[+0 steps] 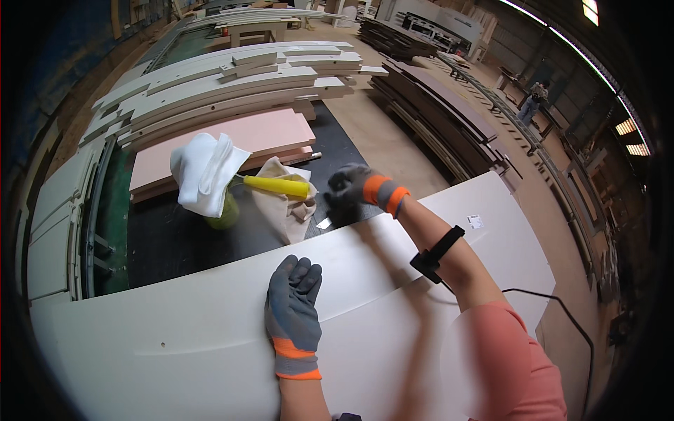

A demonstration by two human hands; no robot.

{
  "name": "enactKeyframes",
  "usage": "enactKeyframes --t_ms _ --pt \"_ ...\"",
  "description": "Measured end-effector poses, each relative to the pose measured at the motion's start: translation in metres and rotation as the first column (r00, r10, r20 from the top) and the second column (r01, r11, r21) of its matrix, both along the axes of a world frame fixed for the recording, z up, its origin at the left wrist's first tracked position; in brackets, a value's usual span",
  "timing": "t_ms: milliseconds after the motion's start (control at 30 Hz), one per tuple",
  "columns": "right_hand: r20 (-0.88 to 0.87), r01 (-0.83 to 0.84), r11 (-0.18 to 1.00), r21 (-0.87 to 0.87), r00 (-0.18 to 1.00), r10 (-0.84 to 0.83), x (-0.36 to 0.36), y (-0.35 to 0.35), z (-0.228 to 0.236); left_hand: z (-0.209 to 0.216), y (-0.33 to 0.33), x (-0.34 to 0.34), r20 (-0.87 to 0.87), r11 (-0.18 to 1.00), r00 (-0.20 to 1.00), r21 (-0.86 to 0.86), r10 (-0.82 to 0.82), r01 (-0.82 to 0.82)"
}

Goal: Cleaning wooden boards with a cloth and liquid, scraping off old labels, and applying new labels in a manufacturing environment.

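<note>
My left hand, in a grey glove with an orange cuff, lies flat and open on a large white panel. My right hand, gloved the same way, reaches past the panel's far edge and closes on a small metal scraper blade held at that edge. Just beyond it lie a yellow-handled tool and a beige rag on a black work surface.
A white cloth covers a green bottle. A pink board and stacked white curved panels lie behind. Dark boards are piled right. A person stands far right. A black cable trails over the panel's right end.
</note>
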State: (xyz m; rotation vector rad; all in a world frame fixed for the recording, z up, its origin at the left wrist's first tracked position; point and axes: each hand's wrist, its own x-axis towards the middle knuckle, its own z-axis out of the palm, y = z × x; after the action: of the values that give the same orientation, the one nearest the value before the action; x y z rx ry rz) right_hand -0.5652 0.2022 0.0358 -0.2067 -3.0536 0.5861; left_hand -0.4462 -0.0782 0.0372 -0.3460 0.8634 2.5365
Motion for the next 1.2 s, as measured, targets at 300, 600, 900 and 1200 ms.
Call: enactKeyframes --t_ms 300,600,900,1200 --pt "-0.006 0.475 0.855 0.209 0.875 -0.485 0.030 0.044 -0.025 0.000 0.002 0.005 -0.035 1.000 0.999 0.011 0.002 -0.001" --pt "0.246 0.638 0.677 -0.368 0.769 -0.591 0.037 0.111 -0.023 -0.006 0.003 0.003 -0.076 0.998 0.997 0.057 -0.022 0.026" --pt "0.260 -0.082 0.555 -0.828 0.820 0.509 0.093 -0.046 0.060 0.022 0.011 0.014 -0.308 0.885 0.926 -0.462 -0.218 0.055" --pt "0.242 -0.590 0.803 -0.083 0.770 0.591 0.097 -0.117 0.046 0.001 0.008 0.014 -0.300 0.730 0.954 -0.653 -0.007 -0.200"
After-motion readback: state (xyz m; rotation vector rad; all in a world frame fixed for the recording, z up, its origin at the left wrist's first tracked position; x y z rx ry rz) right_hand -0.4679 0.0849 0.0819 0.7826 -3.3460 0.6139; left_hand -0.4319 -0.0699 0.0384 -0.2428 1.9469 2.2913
